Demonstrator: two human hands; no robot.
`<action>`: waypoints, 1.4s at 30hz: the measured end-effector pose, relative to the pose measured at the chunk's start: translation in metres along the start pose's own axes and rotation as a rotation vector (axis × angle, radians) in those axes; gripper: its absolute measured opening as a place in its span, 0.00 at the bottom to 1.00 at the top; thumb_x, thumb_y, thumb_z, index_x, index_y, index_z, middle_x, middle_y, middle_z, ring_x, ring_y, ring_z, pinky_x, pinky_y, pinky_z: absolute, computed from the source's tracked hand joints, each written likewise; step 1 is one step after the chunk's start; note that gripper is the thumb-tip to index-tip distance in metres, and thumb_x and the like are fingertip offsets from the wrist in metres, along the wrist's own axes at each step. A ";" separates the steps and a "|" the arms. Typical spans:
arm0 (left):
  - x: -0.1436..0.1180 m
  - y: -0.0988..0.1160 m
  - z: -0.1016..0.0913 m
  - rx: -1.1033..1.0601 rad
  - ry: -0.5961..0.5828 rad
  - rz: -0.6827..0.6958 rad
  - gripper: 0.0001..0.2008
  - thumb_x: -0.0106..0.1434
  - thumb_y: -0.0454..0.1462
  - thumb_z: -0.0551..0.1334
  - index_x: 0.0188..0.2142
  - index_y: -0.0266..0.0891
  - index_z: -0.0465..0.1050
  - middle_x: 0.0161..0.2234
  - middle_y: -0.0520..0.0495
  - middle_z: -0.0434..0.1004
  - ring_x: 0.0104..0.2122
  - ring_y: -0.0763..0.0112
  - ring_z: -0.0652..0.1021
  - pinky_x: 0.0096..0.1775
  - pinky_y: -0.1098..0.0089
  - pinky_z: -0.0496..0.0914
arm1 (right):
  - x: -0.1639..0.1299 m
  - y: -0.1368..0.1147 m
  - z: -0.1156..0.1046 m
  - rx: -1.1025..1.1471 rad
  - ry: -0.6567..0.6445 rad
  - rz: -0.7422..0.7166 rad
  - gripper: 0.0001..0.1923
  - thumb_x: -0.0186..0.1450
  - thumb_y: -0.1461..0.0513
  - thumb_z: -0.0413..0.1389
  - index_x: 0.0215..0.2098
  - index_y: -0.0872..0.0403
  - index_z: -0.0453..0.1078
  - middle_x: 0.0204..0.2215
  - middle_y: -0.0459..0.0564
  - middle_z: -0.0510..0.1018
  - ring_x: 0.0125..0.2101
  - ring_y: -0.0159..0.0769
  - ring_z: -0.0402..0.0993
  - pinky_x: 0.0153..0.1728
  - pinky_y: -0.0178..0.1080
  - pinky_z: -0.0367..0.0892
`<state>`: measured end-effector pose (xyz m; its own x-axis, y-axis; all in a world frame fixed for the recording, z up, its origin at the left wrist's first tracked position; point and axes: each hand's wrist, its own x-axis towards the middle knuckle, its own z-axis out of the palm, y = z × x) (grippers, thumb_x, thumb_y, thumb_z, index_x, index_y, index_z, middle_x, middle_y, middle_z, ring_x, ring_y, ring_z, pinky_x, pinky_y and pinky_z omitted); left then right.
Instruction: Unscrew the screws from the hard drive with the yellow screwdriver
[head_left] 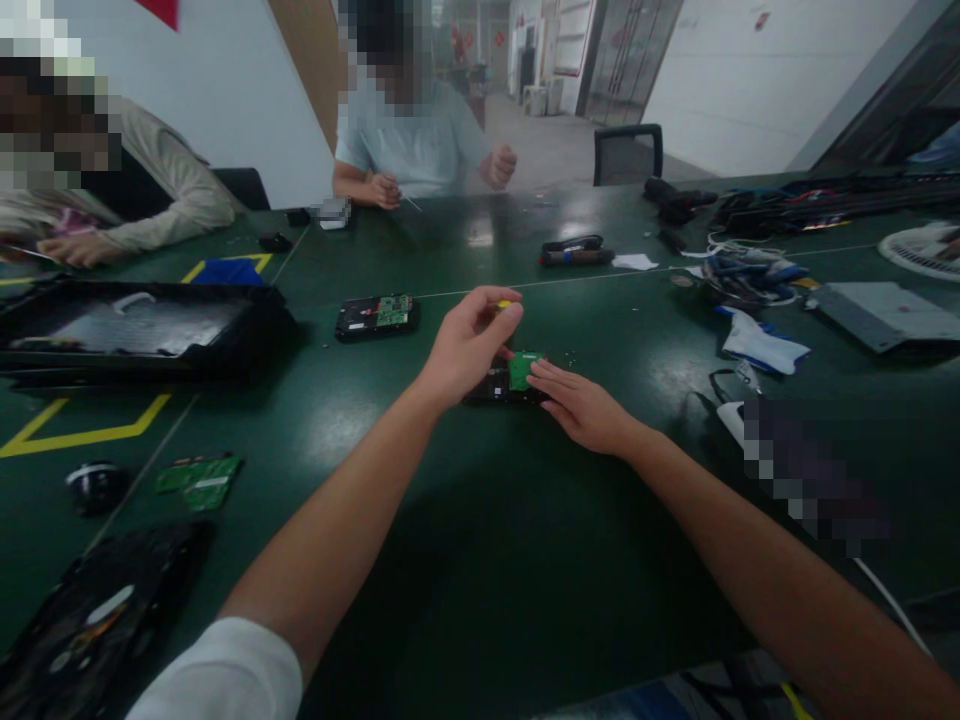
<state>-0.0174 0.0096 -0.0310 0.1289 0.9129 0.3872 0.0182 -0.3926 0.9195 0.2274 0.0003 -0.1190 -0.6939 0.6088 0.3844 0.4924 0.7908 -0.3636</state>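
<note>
Green tabletop [480,520] spans the frame; at centre, the left hand [476,340] pinches a yellow tool [505,305], grip closed; the right hand [589,405] lies open, seemingly steadying the board [521,373].

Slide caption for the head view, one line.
Left hand pinching a small yellow object by a green circuit board, right hand at the board's edge, over a dark green table.

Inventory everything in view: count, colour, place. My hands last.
Cased devices with circuit boards: 2, black and green, centre
Small handle: 1, yellow, centre
Loose circuit board: 1+, green, left
Large rigid casings: 2+, black, left
Metal box: 1, grey, right
Cables: uncountable, mostly black, right
Table: 1, dark green, centre
People: 2, light sleeves, far side
Other clutter: uncountable, mixed, scattered
Left hand: 1, bare, holding small handle
Right hand: 1, bare, on circuit board
</note>
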 end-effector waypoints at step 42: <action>0.000 0.003 -0.003 -0.068 -0.076 0.002 0.13 0.73 0.42 0.64 0.54 0.42 0.76 0.45 0.43 0.80 0.44 0.64 0.80 0.33 0.73 0.79 | 0.001 0.000 -0.001 -0.041 -0.050 0.018 0.25 0.77 0.62 0.51 0.71 0.55 0.66 0.72 0.60 0.66 0.74 0.48 0.57 0.72 0.59 0.61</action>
<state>-0.0205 0.0089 -0.0280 0.2037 0.8999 0.3855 -0.0491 -0.3839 0.9221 0.2275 0.0010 -0.1180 -0.7097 0.6200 0.3346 0.5254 0.7821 -0.3350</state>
